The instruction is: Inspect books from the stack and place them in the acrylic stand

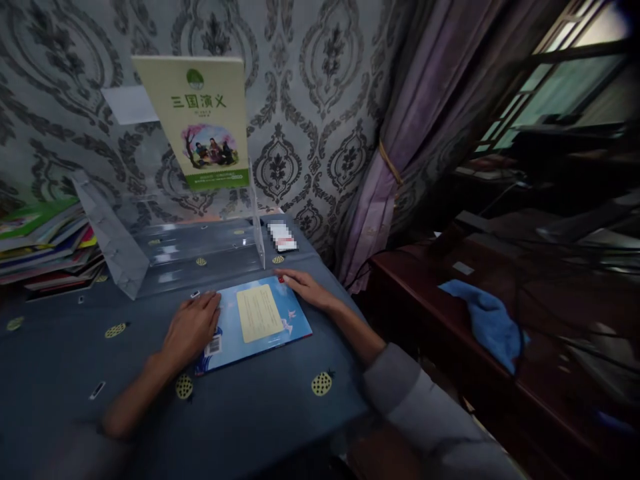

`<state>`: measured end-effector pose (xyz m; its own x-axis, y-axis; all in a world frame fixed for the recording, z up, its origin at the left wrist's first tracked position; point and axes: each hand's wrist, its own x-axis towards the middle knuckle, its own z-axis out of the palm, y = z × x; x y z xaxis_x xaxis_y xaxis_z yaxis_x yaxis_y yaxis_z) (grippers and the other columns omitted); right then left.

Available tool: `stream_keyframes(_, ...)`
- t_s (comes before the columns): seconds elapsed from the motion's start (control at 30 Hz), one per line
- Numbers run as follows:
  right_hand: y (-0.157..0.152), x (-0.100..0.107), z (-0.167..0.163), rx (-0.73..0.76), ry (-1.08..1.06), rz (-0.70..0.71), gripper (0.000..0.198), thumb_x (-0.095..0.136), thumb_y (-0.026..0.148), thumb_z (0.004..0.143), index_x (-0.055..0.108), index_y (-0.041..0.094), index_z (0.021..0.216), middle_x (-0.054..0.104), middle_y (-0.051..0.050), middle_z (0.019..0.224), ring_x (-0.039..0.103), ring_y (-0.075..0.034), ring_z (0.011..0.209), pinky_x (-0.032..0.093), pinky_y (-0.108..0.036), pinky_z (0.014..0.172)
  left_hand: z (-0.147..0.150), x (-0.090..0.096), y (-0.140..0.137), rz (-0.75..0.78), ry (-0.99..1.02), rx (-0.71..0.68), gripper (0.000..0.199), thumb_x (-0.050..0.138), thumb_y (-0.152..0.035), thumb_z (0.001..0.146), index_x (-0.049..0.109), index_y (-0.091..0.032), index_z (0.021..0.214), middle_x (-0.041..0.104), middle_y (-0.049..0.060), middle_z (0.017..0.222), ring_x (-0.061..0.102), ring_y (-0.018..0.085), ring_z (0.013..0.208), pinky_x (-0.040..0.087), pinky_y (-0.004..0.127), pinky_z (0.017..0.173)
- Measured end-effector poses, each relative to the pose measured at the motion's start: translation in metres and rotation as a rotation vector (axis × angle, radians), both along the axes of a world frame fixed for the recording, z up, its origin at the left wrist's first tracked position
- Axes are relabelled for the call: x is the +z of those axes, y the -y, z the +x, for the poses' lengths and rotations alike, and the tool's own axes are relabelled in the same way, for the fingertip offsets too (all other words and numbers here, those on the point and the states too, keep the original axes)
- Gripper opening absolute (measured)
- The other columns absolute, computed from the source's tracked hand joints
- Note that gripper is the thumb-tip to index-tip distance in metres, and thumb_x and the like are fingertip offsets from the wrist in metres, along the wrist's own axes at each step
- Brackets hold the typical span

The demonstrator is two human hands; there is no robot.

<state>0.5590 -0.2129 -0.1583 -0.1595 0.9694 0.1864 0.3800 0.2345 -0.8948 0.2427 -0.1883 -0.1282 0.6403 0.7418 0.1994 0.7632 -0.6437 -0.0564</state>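
A thin book (260, 313) lies back cover up on the blue tablecloth, light blue with a pale yellow text panel and a barcode. At its left edge my left hand (193, 325) is closed, fingers together over the upper left corner; its thumb is hidden. My right hand (306, 288) holds the far right corner, its thumb near a small red mark and the fingers reaching along the edge. Just beyond is a clear plastic book rack (200, 247), with a cream and green book (215, 120) upright at its back.
A stack of books (45, 240) sits at the far left. Behind the right hand lies a small white card (283, 236), partly blurred. A purple curtain (400, 133) hangs by the patterned wall. To the right, a dark red table (415, 287) carries a blue cloth (485, 323) and cables.
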Motion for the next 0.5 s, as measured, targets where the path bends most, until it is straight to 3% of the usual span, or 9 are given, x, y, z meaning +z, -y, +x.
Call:
stream_keyframes(0.23, -0.004, 0.001, 0.000, -0.044, -0.146, -0.048, 0.064, 0.048, 0.068, 0.093, 0.063, 0.021, 0.133, 0.061, -0.008, 0.143, 0.054, -0.027, 0.135, 0.034, -0.048, 0.120, 0.043, -0.011, -0.020, -0.065, 0.085, -0.166, 0.045, 0.035, -0.026, 0.099, 0.058, -0.017, 0.137, 0.059, 0.011, 0.144, 0.057, 0.026, 0.131, 0.045, 0.045, 0.111)
stream_keyframes(0.5, -0.005, 0.007, 0.000, -0.009, -0.156, -0.074, 0.054, 0.042, 0.056, 0.102, 0.061, 0.019, 0.135, 0.060, -0.007, 0.144, 0.054, -0.022, 0.135, 0.035, -0.045, 0.121, 0.102, -0.017, -0.025, -0.177, 0.078, -0.418, 0.050, 0.032, -0.024, 0.100, 0.047, -0.014, 0.146, 0.045, 0.014, 0.155, 0.040, 0.025, 0.145, 0.031, 0.052, 0.119)
